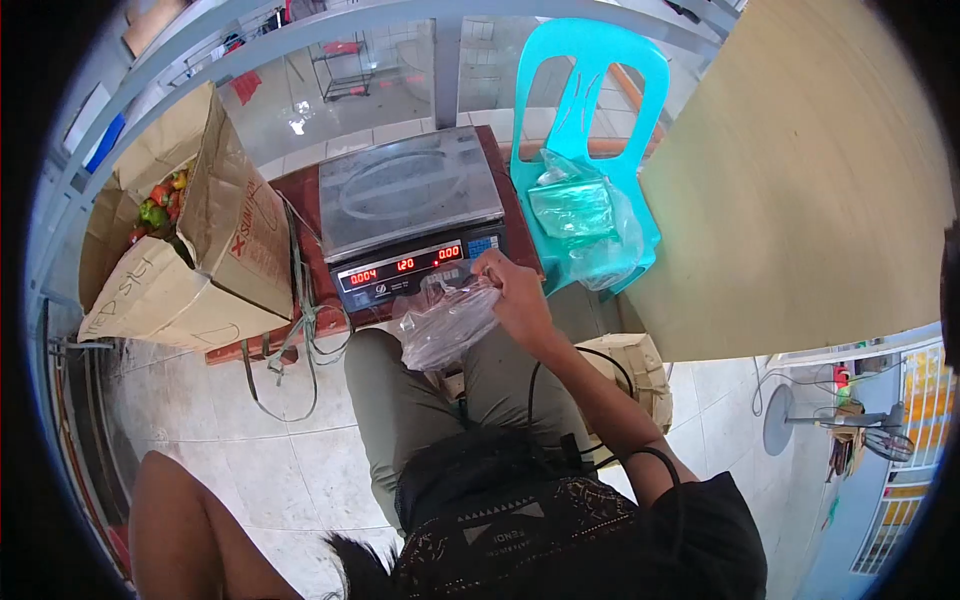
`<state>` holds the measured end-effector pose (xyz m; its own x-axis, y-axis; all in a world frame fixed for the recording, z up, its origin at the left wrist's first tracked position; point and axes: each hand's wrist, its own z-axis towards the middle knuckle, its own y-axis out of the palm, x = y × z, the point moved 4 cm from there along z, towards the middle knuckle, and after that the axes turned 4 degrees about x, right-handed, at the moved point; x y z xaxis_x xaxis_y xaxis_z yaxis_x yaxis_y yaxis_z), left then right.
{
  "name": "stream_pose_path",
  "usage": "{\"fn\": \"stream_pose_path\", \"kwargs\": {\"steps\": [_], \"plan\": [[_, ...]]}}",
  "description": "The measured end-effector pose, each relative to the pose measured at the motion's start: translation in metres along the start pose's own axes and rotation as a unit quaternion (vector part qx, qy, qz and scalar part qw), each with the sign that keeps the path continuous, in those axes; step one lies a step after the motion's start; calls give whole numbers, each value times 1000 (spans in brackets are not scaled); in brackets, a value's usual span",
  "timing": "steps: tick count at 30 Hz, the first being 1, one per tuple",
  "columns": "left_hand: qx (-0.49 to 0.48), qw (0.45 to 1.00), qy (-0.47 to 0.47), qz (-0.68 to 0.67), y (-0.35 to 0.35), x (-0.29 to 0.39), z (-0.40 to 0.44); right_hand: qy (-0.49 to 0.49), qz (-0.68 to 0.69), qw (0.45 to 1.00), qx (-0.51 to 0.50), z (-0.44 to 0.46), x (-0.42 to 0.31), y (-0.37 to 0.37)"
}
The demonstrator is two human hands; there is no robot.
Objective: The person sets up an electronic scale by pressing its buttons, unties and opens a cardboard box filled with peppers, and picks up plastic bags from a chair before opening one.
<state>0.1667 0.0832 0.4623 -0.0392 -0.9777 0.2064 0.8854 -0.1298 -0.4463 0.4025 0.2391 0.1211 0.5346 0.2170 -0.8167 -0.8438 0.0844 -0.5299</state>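
My right hand (512, 292) is closed on the edge of a bundle of clear plastic bags (447, 328), which hangs above my thighs. Just beyond the bundle stands a digital weighing scale (412, 195) with a flat metal pan and lit red digits. Only the bent left arm shows at the lower left; my left hand is out of sight. Left of the scale is an open cardboard box (225, 255) with red and green peppers (158, 208) inside.
A turquoise plastic chair (642, 90) carries a package of green plastic bags (575, 210). The scale rests on a dark red low table (300, 190). A wooden panel (800, 200) rises at the right. Loose straps (300, 340) hang beside the box, and another cardboard box (645, 375) sits by my right leg.
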Motion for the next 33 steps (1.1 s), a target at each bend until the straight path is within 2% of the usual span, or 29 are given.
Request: {"fn": "stream_pose_path", "kwargs": {"steps": [5,9,12,16,19,23,25,27,28,29,30,31,32,33], "plan": [[-3,1000,5,14,2,-3,-4,-12,17,999,24,6,-7,3],[15,999,0,34,-8,2,-8,-4,-24,1000,18,13,-13,-1],[94,991,-29,93,-26,8,-23,-31,-38,998,26,20,-15,12],[256,927,-162,222,-32,-16,-83,-52,-48,997,-21,31,-34,22],[217,890,-284,283,4,-53,-130,-39,-63,993,-87,38,-66,31],[92,848,-390,347,56,-97,-171,-98,-60,982,-148,41,-120,41],[24,821,-435,369,65,-117,-193,-102,-45,977,-180,41,-134,50],[-12,796,-495,347,58,-132,-220,-162,-10,972,-170,41,-142,57],[-6,801,-483,354,49,-131,-224,-192,7,967,-165,41,-148,59],[1,805,-471,360,37,-130,-227,-180,-58,960,-208,40,-150,59],[8,808,-460,367,25,-129,-228,-174,-49,945,-272,41,-159,58],[19,795,-487,362,11,-129,-227,-169,-40,926,-335,45,-168,57],[43,815,-464,344,-8,-127,-225,-163,-31,903,-397,49,-180,58],[65,834,-441,325,-28,-123,-224,-183,21,890,-416,58,-201,55]]}}
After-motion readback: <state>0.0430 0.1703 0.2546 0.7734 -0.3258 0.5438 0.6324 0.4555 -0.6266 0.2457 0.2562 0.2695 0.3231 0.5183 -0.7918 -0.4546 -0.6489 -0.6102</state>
